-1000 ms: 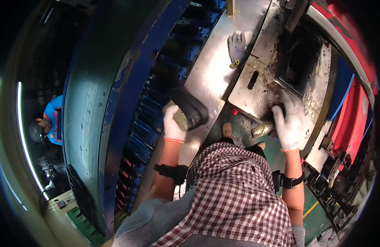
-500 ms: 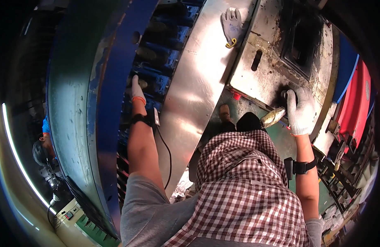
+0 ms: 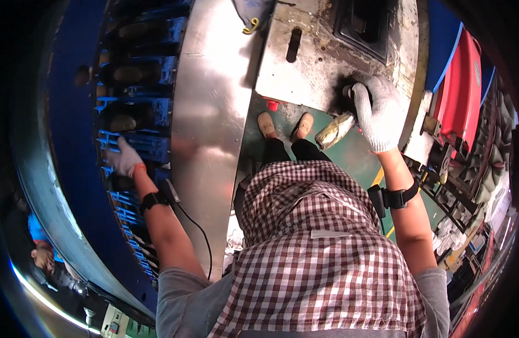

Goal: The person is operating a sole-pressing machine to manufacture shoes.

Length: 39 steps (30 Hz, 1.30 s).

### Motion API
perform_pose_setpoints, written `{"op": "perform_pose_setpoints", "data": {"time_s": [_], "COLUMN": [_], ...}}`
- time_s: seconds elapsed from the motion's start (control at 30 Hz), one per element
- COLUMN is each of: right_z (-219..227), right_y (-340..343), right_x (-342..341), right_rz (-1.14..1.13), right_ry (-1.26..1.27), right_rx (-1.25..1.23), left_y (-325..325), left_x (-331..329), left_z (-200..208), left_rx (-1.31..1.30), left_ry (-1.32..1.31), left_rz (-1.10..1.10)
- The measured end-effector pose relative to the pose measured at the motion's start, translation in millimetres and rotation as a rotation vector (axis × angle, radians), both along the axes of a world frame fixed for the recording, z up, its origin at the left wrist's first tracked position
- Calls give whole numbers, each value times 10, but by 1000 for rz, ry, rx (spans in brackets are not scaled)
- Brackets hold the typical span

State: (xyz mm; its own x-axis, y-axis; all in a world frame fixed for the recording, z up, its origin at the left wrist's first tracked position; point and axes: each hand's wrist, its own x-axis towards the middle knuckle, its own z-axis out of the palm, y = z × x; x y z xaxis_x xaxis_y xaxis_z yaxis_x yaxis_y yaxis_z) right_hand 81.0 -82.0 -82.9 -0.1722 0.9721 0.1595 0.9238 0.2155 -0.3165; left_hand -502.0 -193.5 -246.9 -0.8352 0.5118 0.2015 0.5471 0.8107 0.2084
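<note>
My left hand [image 3: 124,159], in a pale knit glove with an orange cuff, is at a row of blue slotted racks [image 3: 134,139]. Its thumb stands apart and its fingers reach out, slightly blurred; nothing shows in them. Dark rounded pieces [image 3: 123,121] sit between the racks. Also gloved, my right hand [image 3: 379,112] is curled at the near edge of a stained metal table [image 3: 279,73]. From under its thumb sticks out a rough, yellowish wrapped handle [image 3: 334,131], over the floor. What lies at the handle's other end is hidden by my palm and a black patch.
A smooth metal ledge [image 3: 206,112] runs between racks and table, with a grey glove [image 3: 253,11] at its far end. The table has a dark framed opening [image 3: 365,25]. A red panel [image 3: 459,84] stands right. Another person [image 3: 43,256] is at lower left.
The head view has swung, so ledge and table lie further left. My left hand has come back nearer along the racks, its thumb spread. My right hand stays at the table edge by the wrapped handle.
</note>
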Motion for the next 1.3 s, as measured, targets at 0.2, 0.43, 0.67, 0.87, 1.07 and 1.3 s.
{"op": "perform_pose_setpoints", "data": {"time_s": [0.2,0.43,0.67,0.87,1.07,1.3], "right_z": [-30,-98,-19,52,381,511], "right_y": [-5,-41,-60,-45,-170,-176], "right_x": [54,33,21,46,-295,-488], "right_rz": [60,46,-14,-53,474,265], "right_ry": [0,-11,7,99,559,1413], "right_rx": [-1,10,-41,-133,-324,-849], "left_y": [-1095,-1297,-2054,-1824,-642,509], "left_x": [-585,-1014,-257,1208,2436,3130], "left_z": [-372,-677,-189,691,1550,1897], "left_rx": [386,516,950,1015,962,640], "left_ry": [-325,-1309,-1153,-1583,-2165,-1910], "left_rz": [974,849,550,20,-430,-655]}}
